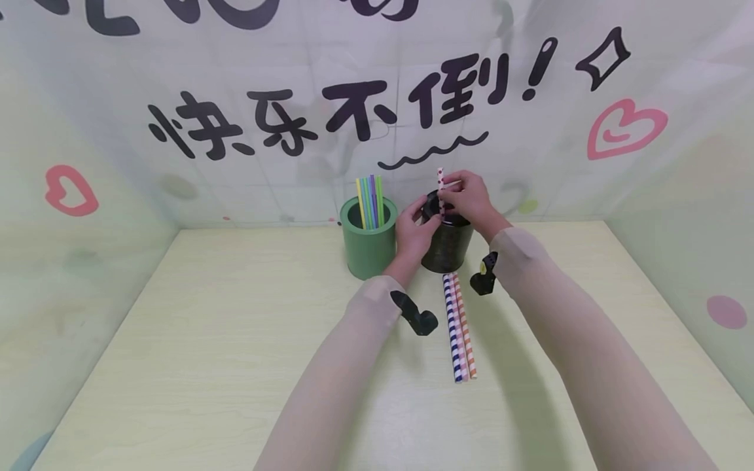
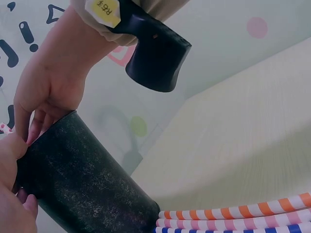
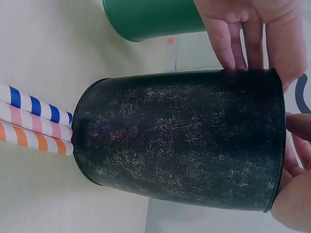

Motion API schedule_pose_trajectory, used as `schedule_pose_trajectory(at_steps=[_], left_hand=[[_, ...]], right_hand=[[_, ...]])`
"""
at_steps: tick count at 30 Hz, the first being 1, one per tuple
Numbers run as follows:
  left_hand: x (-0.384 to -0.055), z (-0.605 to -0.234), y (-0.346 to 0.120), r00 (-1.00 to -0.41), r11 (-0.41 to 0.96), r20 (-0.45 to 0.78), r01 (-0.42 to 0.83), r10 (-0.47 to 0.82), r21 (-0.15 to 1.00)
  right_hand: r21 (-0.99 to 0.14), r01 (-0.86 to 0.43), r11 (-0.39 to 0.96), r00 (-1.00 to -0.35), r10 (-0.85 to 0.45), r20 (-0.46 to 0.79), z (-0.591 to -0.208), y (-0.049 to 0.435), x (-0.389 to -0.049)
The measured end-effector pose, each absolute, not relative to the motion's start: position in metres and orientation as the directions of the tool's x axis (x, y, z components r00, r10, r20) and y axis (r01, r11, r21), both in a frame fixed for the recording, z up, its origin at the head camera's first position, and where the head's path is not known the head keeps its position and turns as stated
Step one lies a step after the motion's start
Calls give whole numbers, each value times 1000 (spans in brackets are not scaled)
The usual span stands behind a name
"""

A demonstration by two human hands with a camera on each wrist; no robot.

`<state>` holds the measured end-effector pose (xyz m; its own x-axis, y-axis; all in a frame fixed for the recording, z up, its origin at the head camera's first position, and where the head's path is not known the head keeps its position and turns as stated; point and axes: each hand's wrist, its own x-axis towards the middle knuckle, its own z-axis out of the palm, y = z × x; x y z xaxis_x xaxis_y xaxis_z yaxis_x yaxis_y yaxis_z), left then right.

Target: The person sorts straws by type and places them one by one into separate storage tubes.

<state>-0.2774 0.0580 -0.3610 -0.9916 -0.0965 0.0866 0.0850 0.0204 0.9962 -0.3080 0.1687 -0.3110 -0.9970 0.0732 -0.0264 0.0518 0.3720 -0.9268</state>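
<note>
A black cup stands at the back of the table, just right of the middle. My left hand holds it by its left side, thumb up at the rim. In the right wrist view, several fingertips of that hand lie against the dark, speckled wall. Over the mouth, my right hand pinches a white paper straw with dark pink dots. The straw is upright, its lower end hidden inside the cup. Three striped paper straws, blue, pink and orange, lie side by side in front of the cup.
Close by on the left is a green cup with several thin coloured sticks standing in it. A printed cloth backdrop rises right behind both cups and along the sides of the pale wooden table.
</note>
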Motion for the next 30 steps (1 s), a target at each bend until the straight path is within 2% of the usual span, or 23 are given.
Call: schedule_pose_trajectory(at_steps=[5, 11, 19, 30], left_hand=[[-277, -361, 57, -992, 11, 85, 84, -95, 996], [-277, -360, 57, -993, 17, 69, 68, -91, 998], [-277, -359, 58, -993, 24, 65, 63, -99, 998], [-277, -359, 57, -993, 18, 63, 62, -96, 998]], right_hand=[[-878, 42, 476, -999, 50, -20, -314, 166, -312], [-851, 42, 523, -998, 57, -15, -316, 165, -315], [-846, 70, 528, -997, 69, -39, -311, 164, -314], [-898, 82, 432, -996, 59, -63, -304, 176, -311]])
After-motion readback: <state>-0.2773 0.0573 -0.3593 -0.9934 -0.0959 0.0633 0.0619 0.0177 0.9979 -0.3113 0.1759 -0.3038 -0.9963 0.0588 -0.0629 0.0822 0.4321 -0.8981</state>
